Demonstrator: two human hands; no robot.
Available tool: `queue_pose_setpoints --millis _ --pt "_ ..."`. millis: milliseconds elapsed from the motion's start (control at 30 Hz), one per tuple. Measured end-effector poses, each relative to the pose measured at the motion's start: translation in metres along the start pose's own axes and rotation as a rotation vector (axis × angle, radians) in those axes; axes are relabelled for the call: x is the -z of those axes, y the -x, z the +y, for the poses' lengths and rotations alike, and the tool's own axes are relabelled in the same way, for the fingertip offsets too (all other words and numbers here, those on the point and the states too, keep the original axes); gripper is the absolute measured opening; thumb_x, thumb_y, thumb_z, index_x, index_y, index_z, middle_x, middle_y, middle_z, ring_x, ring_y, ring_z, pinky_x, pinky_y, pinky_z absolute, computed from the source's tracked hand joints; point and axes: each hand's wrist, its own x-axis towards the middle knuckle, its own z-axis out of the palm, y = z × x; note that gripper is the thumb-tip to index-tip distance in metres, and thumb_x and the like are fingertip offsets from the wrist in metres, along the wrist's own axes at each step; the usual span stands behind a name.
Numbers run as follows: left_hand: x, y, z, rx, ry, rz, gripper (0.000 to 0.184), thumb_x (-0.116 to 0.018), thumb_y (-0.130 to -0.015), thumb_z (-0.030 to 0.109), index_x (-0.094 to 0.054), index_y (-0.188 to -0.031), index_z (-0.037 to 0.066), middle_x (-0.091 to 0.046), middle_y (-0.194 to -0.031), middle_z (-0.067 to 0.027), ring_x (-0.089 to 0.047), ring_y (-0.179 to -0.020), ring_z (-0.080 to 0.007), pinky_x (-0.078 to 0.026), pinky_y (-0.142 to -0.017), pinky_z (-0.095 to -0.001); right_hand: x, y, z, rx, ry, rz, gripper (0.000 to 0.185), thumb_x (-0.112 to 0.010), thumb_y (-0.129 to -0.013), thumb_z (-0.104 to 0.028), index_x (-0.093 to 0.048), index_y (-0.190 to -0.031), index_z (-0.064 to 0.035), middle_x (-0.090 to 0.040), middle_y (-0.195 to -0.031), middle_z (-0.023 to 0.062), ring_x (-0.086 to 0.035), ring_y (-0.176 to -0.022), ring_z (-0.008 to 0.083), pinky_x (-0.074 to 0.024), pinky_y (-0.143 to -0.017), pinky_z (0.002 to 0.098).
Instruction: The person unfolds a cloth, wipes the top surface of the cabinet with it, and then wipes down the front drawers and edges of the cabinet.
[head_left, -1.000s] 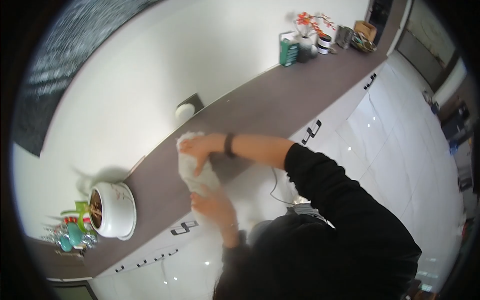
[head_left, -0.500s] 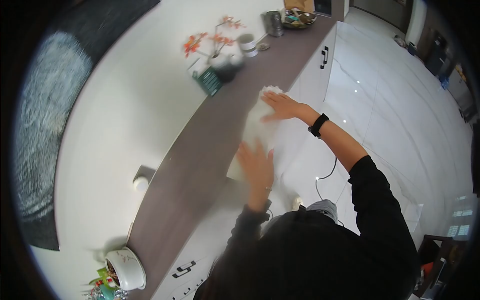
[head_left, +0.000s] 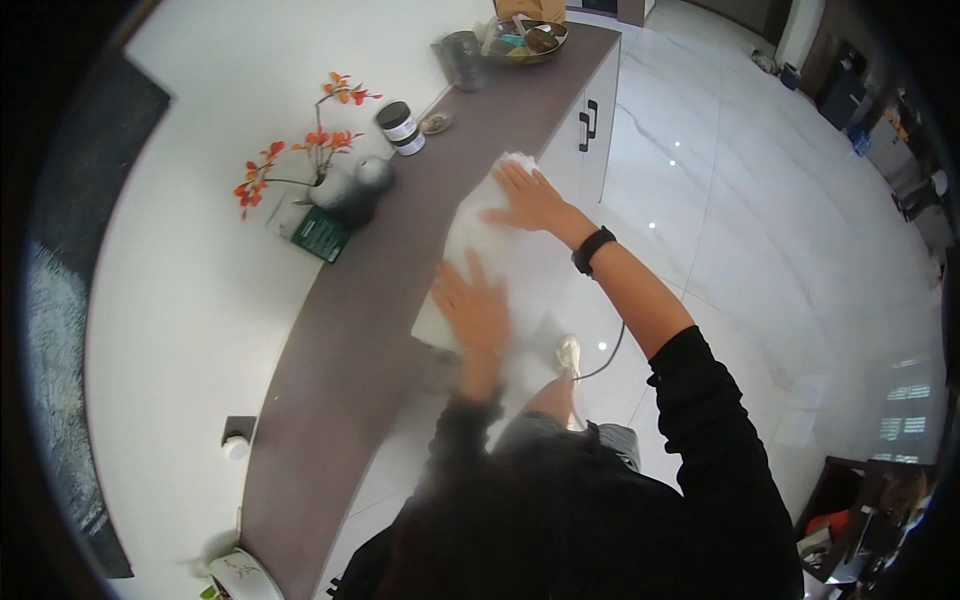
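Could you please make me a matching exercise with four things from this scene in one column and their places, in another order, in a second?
Things:
1. Black wristband
2. White cloth
3. Green box
4. Shallow bowl

Places:
A. Beside the flower vase
B. Around the right wrist
C. Near the far end of the counter
D. Under the left hand and right hand

Right pairs: 1-B, 2-D, 3-A, 4-C

Brown countertop [head_left: 320, 410], white cloth [head_left: 464, 232], green box [head_left: 321, 235], vase [head_left: 335, 190], labelled jar [head_left: 402, 130], dark canister [head_left: 463, 62], filled bowl [head_left: 525, 61], white flowerpot [head_left: 245, 577]
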Motion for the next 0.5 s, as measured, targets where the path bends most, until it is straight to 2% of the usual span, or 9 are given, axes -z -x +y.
queue_pose_setpoints --millis 67,167,267,500 --pt "-0.013 -0.027 0.021 0.004 0.008 0.021 0.068 -0.056 -0.086 0.043 -0.034 -0.141 0.009 -0.037 -0.133 -0.0291 -0.033 -0.127 -0.0410 -0.024 -0.106 -0.0515 0.018 -0.023 0.020 -0.082 -0.033 -0.193 0.097 -0.045 -0.079 -0.072 -0.025 -0.144 -0.0045 -0.019 -0.151 0.0186 -0.013 -0.142 0.0295 -0.0125 -0.113 0.0463" --pt "-0.040 -0.073 0.057 0.029 0.060 0.028 0.069 -0.056 -0.086 0.044 -0.034 -0.141 0.008 -0.038 -0.132 -0.0296 -0.034 -0.127 -0.0416 -0.023 -0.106 -0.0517 0.011 -0.057 0.072 -0.100 0.014 -0.172 0.097 -0.045 -0.078 -0.073 -0.025 -0.145 -0.0049 -0.018 -0.151 0.0184 -0.012 -0.142 0.0296 -0.0107 -0.113 0.0466" --pt "-0.068 -0.123 0.099 0.065 0.077 0.034 0.071 -0.058 -0.085 0.044 -0.033 -0.141 0.008 -0.038 -0.133 -0.0302 -0.032 -0.128 -0.0424 -0.022 -0.107 -0.0519 0.010 -0.088 0.126 -0.110 0.031 -0.045 0.097 -0.046 -0.077 -0.074 -0.037 -0.138 0.0005 -0.031 -0.146 0.0178 -0.020 -0.140 0.0279 -0.0173 -0.111 0.0464" --pt "-0.132 -0.243 0.191 0.069 0.233 0.018 0.075 -0.059 -0.083 0.045 -0.032 -0.141 0.005 -0.035 -0.134 -0.0321 -0.031 -0.129 -0.0440 -0.020 -0.108 -0.0524 0.034 -0.167 0.265 -0.196 0.082 -0.149 0.097 -0.044 -0.079 -0.074 -0.030 -0.142 -0.0014 -0.024 -0.150 0.0171 -0.018 -0.141 0.0281 -0.0153 -0.112 0.0472"
